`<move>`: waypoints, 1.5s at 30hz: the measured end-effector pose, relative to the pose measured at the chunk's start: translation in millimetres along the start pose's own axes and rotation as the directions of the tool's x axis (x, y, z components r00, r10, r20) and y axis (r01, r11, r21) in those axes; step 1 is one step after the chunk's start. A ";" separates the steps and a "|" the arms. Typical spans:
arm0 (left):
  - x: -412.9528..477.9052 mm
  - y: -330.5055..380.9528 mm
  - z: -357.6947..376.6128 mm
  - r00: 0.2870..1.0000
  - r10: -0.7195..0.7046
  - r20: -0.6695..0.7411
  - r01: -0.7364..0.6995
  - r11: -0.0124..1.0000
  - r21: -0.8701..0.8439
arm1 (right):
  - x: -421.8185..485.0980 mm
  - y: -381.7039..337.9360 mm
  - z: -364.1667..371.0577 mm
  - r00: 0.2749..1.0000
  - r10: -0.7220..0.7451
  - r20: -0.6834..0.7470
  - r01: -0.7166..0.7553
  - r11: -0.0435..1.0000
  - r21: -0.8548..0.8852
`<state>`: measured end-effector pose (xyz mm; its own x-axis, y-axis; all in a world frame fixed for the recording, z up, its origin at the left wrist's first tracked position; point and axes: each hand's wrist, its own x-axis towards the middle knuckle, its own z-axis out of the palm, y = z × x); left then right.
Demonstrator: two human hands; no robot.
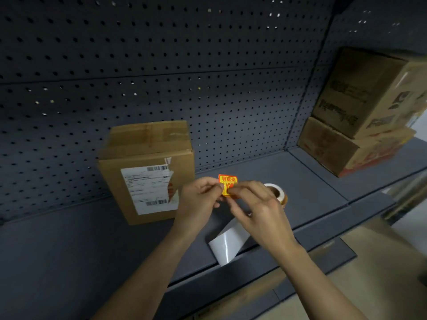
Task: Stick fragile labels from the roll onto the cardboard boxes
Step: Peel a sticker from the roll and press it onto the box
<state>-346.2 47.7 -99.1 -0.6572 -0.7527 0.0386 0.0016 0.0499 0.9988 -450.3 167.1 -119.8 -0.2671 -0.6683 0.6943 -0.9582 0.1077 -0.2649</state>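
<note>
3 boxes (147, 181), 1 roll (276, 192), 1 label (228, 184). L hand (198, 199) & R hand (258, 209) fingers pinch label; it pokes up at 12 o'clock.

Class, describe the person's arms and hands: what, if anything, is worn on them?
The left forearm and right forearm are bare, with no sleeves in view. The left hand and right hand wear no gloves; no ring, watch or bracelet is visible.

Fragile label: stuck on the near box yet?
No: both the left hand and right hand pinch the fragile label in the air, apart from the box.
</note>
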 end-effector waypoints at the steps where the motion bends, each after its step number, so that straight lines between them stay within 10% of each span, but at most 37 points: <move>1: -1.5 0.8 -4.2 1.000 0.020 -0.007 -0.020 1.000 0.015 | 2.0 -1.8 0.6 1.000 -0.010 0.013 0.010 1.000 0.023; 6: -4.7 3.5 -22.8 0.992 0.093 -0.083 -0.088 0.994 0.059 | 13.9 -12.1 3.8 0.977 0.215 0.002 -0.208 0.945 0.252; 10: -8.1 4.6 -37.2 0.987 0.137 -0.078 -0.130 0.987 0.098 | 28.2 -18.3 13.3 0.841 0.510 0.182 -0.514 0.646 0.563; 14: -11.5 8.7 -49.6 0.978 0.189 -0.082 -0.181 0.978 0.104 | 38.0 -31.1 15.1 0.820 0.495 0.288 -0.525 0.447 0.725; 24: -28.6 17.7 -73.4 0.845 0.508 -0.169 -0.293 0.702 0.649 | 48.1 -52.3 23.7 0.869 0.426 0.253 -0.469 0.541 0.698; 36: -22.9 7.2 -91.0 0.719 0.676 -0.161 -0.234 0.454 0.860 | 59.2 -65.2 33.8 0.889 0.376 0.262 -0.441 0.550 0.709; 41: -16.2 11.1 -103.2 0.537 0.831 -0.145 -0.282 0.339 0.897 | 62.7 -54.0 33.7 0.883 0.377 0.280 -0.459 0.565 0.686; 45: -0.3 18.0 -111.9 0.622 0.782 -0.041 -0.248 0.246 0.937 | 68.8 -50.3 38.9 0.875 0.384 0.294 -0.474 0.565 0.675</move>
<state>-261.6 -24.6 -77.6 -0.3770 -0.4562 0.8061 -0.5428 0.8140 0.2068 -416.5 87.1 -84.7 -0.5714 -0.7601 0.3095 -0.3458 -0.1190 -0.9307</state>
